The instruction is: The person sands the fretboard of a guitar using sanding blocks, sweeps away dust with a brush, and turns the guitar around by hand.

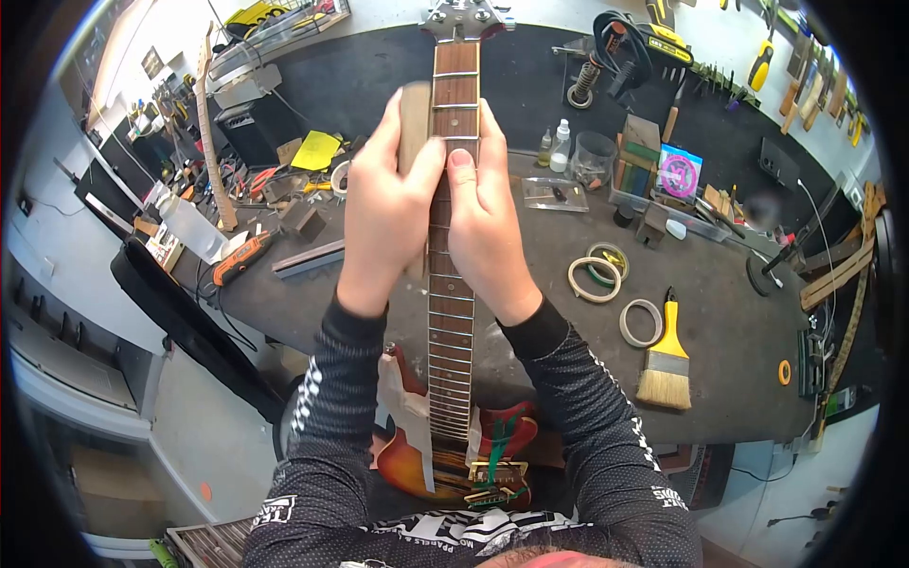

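Observation:
An electric guitar lies with its sunburst body (405,454) close to me and its neck (451,312) pointing away. Strips of tape cover parts of the body beside the fretboard, and no strings show over the frets. My left hand (386,194) is closed around a long, light-brown wooden block (414,128), which lies along the neck's left edge; its outline is slightly blurred. On the other side, my right hand (485,213) grips the neck, thumb on the fretboard and fingers along the right edge. The headstock (461,17) is partly cut off at the top.
On the dark workbench (568,379), a yellow-handled brush (667,355) lies right, near tape rolls (595,279). Small bottles (561,145) and a plastic cup (594,156) stand behind. Left are an orange-and-black tool (242,258), a metal bar (310,257) and another guitar neck (210,142).

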Demonstrator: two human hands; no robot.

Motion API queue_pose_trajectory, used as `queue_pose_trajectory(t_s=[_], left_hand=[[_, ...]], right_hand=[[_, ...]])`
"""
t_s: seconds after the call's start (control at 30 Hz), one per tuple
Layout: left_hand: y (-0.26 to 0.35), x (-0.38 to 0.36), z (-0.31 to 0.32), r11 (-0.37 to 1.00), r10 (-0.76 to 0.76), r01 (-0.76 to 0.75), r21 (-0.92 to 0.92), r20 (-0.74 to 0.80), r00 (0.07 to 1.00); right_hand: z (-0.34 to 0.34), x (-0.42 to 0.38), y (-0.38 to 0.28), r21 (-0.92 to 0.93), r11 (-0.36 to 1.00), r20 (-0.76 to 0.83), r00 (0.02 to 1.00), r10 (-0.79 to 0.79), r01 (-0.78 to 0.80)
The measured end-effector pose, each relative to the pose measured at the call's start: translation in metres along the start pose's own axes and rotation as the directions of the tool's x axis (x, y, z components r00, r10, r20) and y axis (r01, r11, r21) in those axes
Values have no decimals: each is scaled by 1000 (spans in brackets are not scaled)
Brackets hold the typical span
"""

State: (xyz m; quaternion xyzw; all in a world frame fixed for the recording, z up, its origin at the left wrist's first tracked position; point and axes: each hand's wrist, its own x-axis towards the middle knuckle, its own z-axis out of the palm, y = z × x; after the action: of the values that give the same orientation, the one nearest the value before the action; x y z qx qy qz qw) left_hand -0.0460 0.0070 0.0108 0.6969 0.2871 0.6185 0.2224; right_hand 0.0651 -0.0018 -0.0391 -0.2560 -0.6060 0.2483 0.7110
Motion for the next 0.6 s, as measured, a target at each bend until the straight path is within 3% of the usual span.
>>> queue_pose_trajectory(t_s=[0.07,0.1,0.27,0.33,0.4,0.47,0.57,0.6], left_hand=[[6,35,0,999,-27,24,41,62,998],[2,50,-1,998,-56,53,25,110,992],[-16,-15,6,999,-7,3,-39,-102,995],[2,12,2,999,45,-45,20,8,999],[2,48,3,995,54,-58,82,48,997],[-8,37,8,998,54,-54,34,11,999],[-38,-10,10,993,118,-113,42,-137,983],[-26,-1,10,993,106,-101,61,-78,991]], right_hand=[[-2,0,-3,109,991,29,996,80,-83],[-4,1,3,9,997,8,997,73,-74],[-4,1,6,13,1000,-22,1000,-7,7],[-2,1,5,-27,999,-6,999,-35,34],[-5,0,4,23,996,21,996,84,-84],[-3,0,-2,129,988,9,996,88,-88],[-2,-1,5,41,999,-8,1000,30,-29],[-3,0,5,31,999,-15,1000,25,-24]])
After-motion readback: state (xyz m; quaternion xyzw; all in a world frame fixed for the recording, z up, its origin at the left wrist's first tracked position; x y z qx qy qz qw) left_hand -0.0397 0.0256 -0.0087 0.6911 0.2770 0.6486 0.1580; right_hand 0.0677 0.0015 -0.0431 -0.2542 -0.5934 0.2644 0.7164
